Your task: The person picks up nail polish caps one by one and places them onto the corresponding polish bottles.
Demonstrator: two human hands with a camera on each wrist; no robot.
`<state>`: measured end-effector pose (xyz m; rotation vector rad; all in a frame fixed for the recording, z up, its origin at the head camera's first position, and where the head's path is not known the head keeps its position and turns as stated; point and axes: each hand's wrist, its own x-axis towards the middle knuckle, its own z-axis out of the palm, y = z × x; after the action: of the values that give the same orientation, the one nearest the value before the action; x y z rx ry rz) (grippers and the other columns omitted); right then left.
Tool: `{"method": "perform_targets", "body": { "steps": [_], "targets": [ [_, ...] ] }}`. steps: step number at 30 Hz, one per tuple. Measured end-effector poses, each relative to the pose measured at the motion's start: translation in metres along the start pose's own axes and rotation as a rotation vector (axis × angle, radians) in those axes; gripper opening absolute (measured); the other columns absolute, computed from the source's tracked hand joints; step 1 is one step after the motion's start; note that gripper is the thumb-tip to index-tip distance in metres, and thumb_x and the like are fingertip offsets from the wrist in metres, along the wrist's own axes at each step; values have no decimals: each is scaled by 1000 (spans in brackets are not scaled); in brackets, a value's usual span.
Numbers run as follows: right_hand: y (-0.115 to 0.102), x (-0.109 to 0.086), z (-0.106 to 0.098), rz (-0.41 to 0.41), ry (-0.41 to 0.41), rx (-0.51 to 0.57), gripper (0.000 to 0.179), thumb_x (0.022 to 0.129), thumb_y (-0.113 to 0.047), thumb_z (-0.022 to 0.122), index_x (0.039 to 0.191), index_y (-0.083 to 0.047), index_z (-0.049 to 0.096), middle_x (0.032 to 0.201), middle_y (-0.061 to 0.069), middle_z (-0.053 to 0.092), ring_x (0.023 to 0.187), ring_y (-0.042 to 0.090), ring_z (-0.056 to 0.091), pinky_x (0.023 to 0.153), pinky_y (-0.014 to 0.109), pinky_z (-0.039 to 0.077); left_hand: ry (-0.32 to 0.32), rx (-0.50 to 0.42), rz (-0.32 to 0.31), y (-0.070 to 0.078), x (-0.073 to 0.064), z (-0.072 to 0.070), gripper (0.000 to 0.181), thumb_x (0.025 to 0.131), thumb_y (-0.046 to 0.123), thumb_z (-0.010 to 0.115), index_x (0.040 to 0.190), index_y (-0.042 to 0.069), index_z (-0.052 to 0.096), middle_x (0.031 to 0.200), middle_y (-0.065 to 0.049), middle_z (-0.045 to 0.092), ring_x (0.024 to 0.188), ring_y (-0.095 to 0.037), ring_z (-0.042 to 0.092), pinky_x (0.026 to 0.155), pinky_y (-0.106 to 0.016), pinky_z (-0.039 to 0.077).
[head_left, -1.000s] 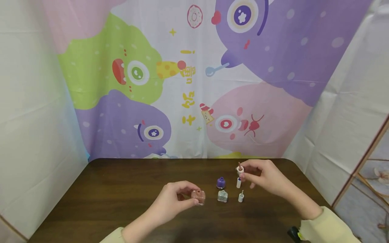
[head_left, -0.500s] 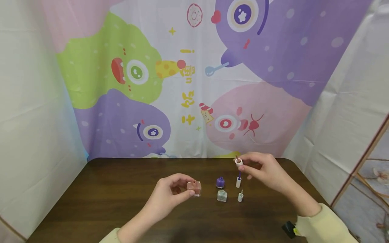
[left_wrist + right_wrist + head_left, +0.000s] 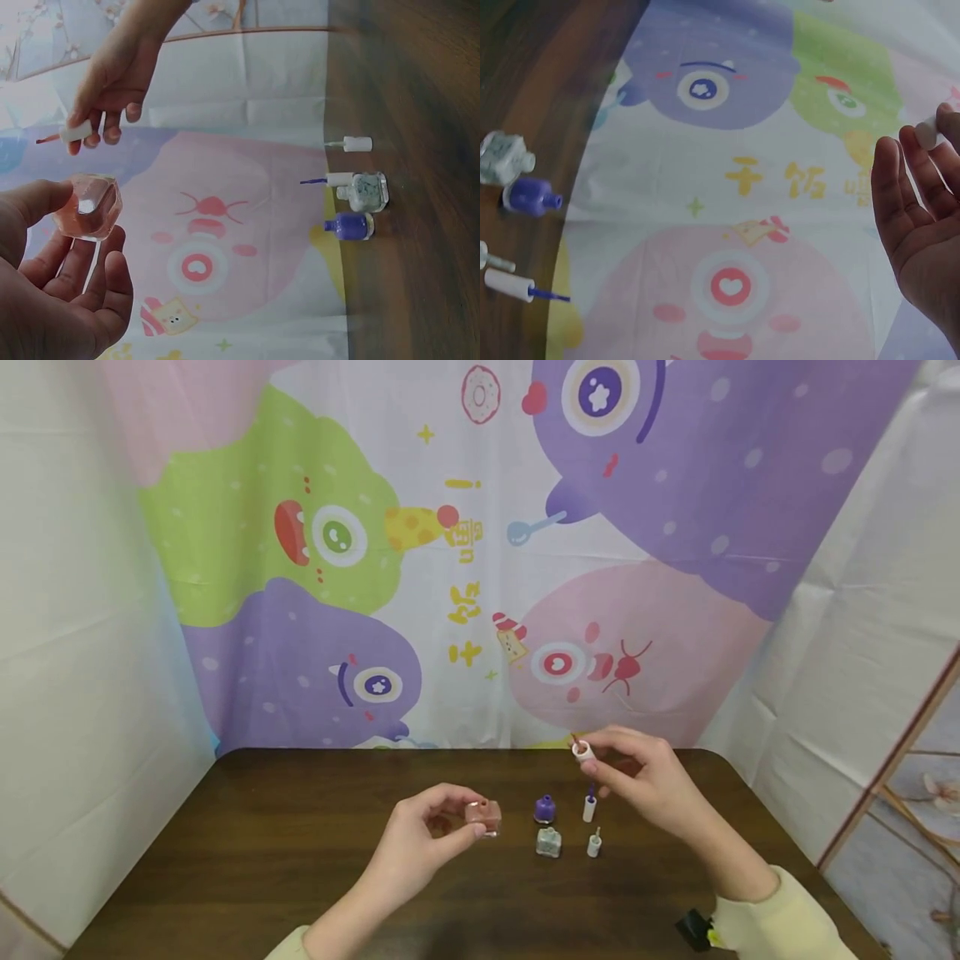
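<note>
My left hand [image 3: 420,835] pinches a small square glass nail polish bottle [image 3: 483,817] with pinkish-brown polish, its neck uncapped. In the left wrist view this bottle [image 3: 88,207] sits between thumb and fingers. Higher up and to the right, my right hand [image 3: 637,770] pinches a white nail polish cap [image 3: 583,751], its pinkish brush [image 3: 48,139] pointing away from the fingers. Below the right hand stand an uncapped purple bottle [image 3: 544,810] and an uncapped silvery-grey glitter bottle [image 3: 548,842]. Beside them are a white cap with a purple brush [image 3: 589,810] and one with a greyish brush [image 3: 594,843], both brush up.
The dark wooden table [image 3: 300,877] reaches back to a cartoon-printed curtain [image 3: 465,710]. White cloth [image 3: 82,652] hangs on the left side. Near the right sleeve [image 3: 780,918] there is a black object [image 3: 696,930].
My right hand has risen and shifted a little left with the cap and brush, away from the standing purple brush. My left hand has lifted the pinkish-brown bottle slightly.
</note>
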<state>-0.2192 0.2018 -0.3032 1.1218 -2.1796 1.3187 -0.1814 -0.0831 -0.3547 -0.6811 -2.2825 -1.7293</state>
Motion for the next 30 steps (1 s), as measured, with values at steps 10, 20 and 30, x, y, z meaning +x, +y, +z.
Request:
{"method": "perform_targets", "body": {
  "steps": [10, 20, 30],
  "targets": [
    [-4, 2, 9, 95, 98, 84, 32, 82, 7, 67, 110, -3, 56, 87, 4, 68, 71, 10, 64, 50, 33, 53, 39, -21, -15, -4, 1, 5, 23, 79, 16, 77, 99, 11, 68, 87, -3, 70, 75, -9, 61, 65, -23, 51],
    [-3, 0, 22, 105, 120, 113, 22, 82, 4, 68, 99, -4, 57, 86, 1, 67, 73, 11, 65, 52, 30, 53, 52, -20, -21, -12, 3, 10, 22, 78, 17, 77, 98, 12, 69, 85, -2, 70, 74, -9, 60, 64, -23, 50],
    [-2, -3, 30, 106, 136, 124, 21, 82, 7, 66, 98, -5, 59, 83, -1, 64, 62, 13, 59, 52, 31, 52, 57, -65, -19, -18, 2, 18, 23, 78, 17, 77, 98, 11, 69, 86, -5, 70, 74, -9, 60, 64, -23, 50]
  ]
}}
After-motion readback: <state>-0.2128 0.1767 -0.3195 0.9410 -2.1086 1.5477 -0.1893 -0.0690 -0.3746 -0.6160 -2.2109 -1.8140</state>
